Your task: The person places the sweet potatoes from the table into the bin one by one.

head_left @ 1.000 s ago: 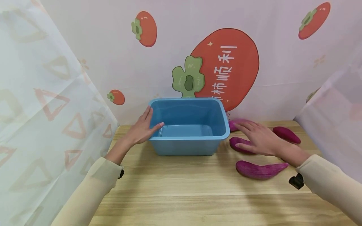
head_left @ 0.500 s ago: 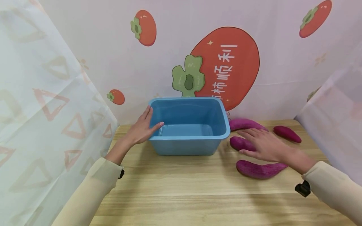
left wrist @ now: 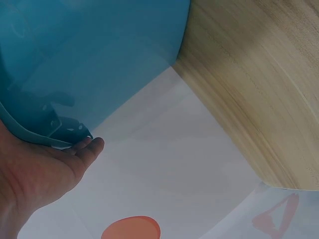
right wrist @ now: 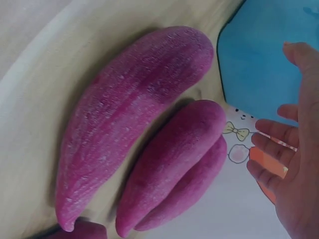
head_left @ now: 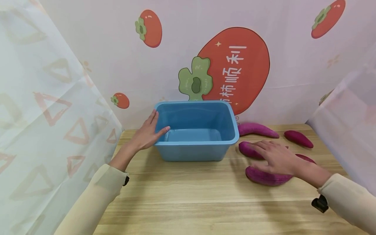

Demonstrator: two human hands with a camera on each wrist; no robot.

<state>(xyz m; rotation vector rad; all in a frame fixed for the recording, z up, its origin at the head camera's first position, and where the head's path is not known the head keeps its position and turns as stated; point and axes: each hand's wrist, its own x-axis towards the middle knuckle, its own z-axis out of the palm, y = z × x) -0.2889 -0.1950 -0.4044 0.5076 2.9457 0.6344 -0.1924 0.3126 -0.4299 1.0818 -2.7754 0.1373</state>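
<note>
My left hand point(head_left: 146, 132) rests on the left rim of a blue plastic tub point(head_left: 192, 151), fingers straight along the outside and thumb over the inner edge. In the left wrist view, the fingers point(left wrist: 89, 152) lie against the tub's rim. My right hand point(head_left: 277, 158) hovers over purple sweet potatoes with spread fingers and holds nothing. Under it lie a middle sweet potato point(head_left: 248, 149) and a long front sweet potato point(head_left: 264, 177), both partly covered. Another sweet potato point(head_left: 305, 158) shows behind the wrist.
A curved sweet potato point(head_left: 257, 129) lies at the back beside the tub, and a dark sweet potato point(head_left: 298, 138) lies farther right. Patterned cloth walls point(head_left: 141, 75) close off the back and both sides of the wooden table point(head_left: 182, 202).
My right hand has moved right and toward me, from near the tub to above the front sweet potatoes, uncovering the back one. My left hand and the tub stay put.
</note>
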